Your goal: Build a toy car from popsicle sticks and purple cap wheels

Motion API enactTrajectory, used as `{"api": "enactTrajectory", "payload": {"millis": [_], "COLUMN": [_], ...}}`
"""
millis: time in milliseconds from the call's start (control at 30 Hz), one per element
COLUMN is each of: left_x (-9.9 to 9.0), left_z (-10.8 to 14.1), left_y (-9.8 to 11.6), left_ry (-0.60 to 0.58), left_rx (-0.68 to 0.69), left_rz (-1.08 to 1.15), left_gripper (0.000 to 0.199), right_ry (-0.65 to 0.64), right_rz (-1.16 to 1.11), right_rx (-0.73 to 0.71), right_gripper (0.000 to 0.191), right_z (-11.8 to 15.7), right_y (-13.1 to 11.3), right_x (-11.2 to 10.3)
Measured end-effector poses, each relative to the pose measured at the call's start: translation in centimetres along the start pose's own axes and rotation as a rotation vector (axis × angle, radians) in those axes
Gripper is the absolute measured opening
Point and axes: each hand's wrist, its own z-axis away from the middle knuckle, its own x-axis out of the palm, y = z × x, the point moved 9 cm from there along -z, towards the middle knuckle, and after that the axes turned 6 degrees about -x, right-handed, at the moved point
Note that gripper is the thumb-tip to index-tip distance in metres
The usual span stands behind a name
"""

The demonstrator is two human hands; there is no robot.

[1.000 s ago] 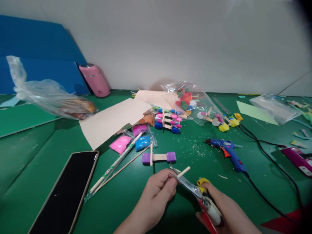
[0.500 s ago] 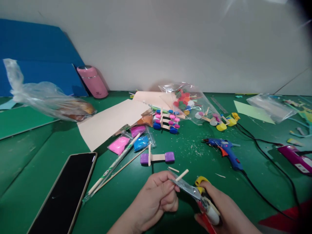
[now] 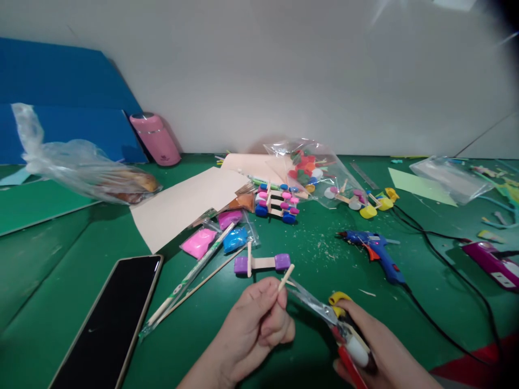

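Fingers of the left hand [image 3: 261,319] pinch a short stick [image 3: 286,277]; the right hand's grip the scissors [image 3: 338,324].

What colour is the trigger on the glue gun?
The trigger is orange-red, seen best in the head view.

green table [image 3: 203,346], purple blocks [image 3: 282,262], pink flask [image 3: 156,139], blue glue gun [image 3: 379,251] with orange trigger

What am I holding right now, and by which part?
Your left hand pinches a short wooden stick by its lower end; your right hand grips scissors by the handles.
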Motion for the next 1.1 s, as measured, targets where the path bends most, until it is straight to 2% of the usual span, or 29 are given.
{"api": "enactTrajectory", "payload": {"millis": [133, 233, 300, 400, 467, 533, 600, 700, 800, 967, 1033, 1100], "left_x": [-0.2, -0.5, -0.8, -1.1, -1.0, -0.6, 0.1, 1.0, 1.7, 3.2, 3.2, 2.9], "left_z": [-0.2, -0.2, -0.1, 0.1, 0.2, 0.3, 0.4, 0.6, 1.2, 2.4, 2.6, 2.6], "left_y": [0.1, -0.1, -0.2, -0.1, 0.2, 0.7, 1.0, 1.3, 1.6, 1.0, 0.6, 0.4], "left_ry": [0.060, 0.111, 0.156, 0.232, 0.282, 0.306, 0.303, 0.283, 0.273, 0.261, 0.242, 0.230], "left_rx": [0.004, 0.005, -0.005, -0.020, 0.006, 0.061, 0.118, 0.169, 0.212, 0.367, 0.377, 0.356], "left_rz": [-0.059, -0.163, -0.300, -0.591, -0.803, -0.988, -1.144, -1.334, -1.576, -2.266, -2.397, -2.429], "left_gripper": [0.028, 0.022, 0.019, 0.019, 0.021, 0.023, 0.024, 0.024, 0.025, 0.020, 0.016, 0.015], "right_ry": [0.056, 0.186, 0.240, 0.358, 0.429, 0.440, 0.315, 0.215, 0.088, -0.106, -0.139, -0.158], "right_rz": [0.153, 0.367, 0.494, 0.602, 0.601, 0.534, 0.522, 0.504, 0.508, 0.526, 0.536, 0.564], "right_rx": [0.044, 0.037, -0.017, -0.171, -0.302, -0.486, -0.650, -0.723, -0.746, -0.711, -0.685, -0.673], "right_gripper": [0.038, 0.047, 0.052, 0.049, 0.040, 0.033, 0.033, 0.024, 0.020, 0.019, 0.018, 0.018], "right_z": [-0.7, -0.9, -0.7, 0.1, 0.6, 0.7, 0.1, -1.3, -2.2, -2.4, -2.4, -2.6], "right_y": [2.5, 4.4, 4.8, 2.5, -0.7, -4.4, -7.4, -9.1, -8.8, -7.5, -7.3, -7.3], "right_x": [-2.0, -4.2, -5.2, -6.5, -6.8, -6.0, -3.7, -1.5, 0.3, 2.5, 3.0, 3.5]}}
